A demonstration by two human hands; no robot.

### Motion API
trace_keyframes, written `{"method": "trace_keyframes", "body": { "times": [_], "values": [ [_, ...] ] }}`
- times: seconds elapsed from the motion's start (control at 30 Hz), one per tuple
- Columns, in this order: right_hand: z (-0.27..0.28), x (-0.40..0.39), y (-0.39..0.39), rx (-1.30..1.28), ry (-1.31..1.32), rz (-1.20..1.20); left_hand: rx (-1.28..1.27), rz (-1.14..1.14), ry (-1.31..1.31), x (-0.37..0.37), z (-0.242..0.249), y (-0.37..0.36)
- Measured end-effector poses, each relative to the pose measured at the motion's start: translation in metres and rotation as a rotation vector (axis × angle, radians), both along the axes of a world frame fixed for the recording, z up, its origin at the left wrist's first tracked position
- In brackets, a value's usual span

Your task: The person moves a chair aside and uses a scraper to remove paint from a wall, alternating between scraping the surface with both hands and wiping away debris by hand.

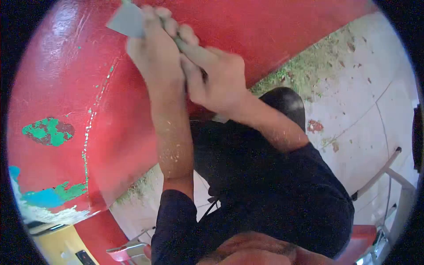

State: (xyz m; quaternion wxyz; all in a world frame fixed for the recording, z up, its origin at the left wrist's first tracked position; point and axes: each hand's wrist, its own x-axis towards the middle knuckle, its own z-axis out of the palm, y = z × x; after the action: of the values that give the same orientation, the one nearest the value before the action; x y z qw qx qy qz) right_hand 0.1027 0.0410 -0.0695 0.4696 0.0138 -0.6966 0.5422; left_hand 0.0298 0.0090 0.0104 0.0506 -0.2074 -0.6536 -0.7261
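In the upper left of the frame, the left hand point(153, 46) clamps a flat grey square-edged sheet point(127, 22) over the glossy red painted surface point(274, 31), the right hand point(218, 79) pressed beside it, seemingly for steadiness, its own grip unclear.

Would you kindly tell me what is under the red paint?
Where red paint is missing, green patches show, plus blue and whitish areas lower left. Beneath unbroken red, nothing is visible; the left hand and flat grey scraper also hide some.
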Motion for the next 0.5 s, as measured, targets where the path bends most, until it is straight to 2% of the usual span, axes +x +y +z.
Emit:
{"method": "trace_keyframes", "body": {
  "times": [0.07,0.1,0.17,0.2,0.23,0.4,0.5],
  "values": [
    [0.02,-0.015,0.012,0.086,0.099,-0.056,-0.024,-0.028,-0.005,0.0,0.008,0.002],
    [0.023,-0.01,0.008,0.063,-0.006,-0.059,-0.036,-0.041,-0.025,0.003,0.009,-0.002],
    [0.015,-0.001,0.007,0.028,0.01,0.006,-0.073,-0.041,-0.137,0.01,0.005,-0.01],
    [0.012,0.0,0.009,0.008,0.015,0.045,-0.027,-0.031,-0.139,0.007,0.006,-0.007],
    [0.011,-0.003,0.014,0.094,0.013,0.035,0.009,-0.021,-0.159,0.006,0.003,-0.005],
    [0.009,0.002,0.01,0.014,-0.032,0.046,0.183,-0.104,-0.323,0.022,-0.013,-0.007],
    [0.012,0.0,0.006,-0.013,0.037,0.029,0.038,-0.133,-0.238,0.011,-0.002,-0.009]
  ]
}}
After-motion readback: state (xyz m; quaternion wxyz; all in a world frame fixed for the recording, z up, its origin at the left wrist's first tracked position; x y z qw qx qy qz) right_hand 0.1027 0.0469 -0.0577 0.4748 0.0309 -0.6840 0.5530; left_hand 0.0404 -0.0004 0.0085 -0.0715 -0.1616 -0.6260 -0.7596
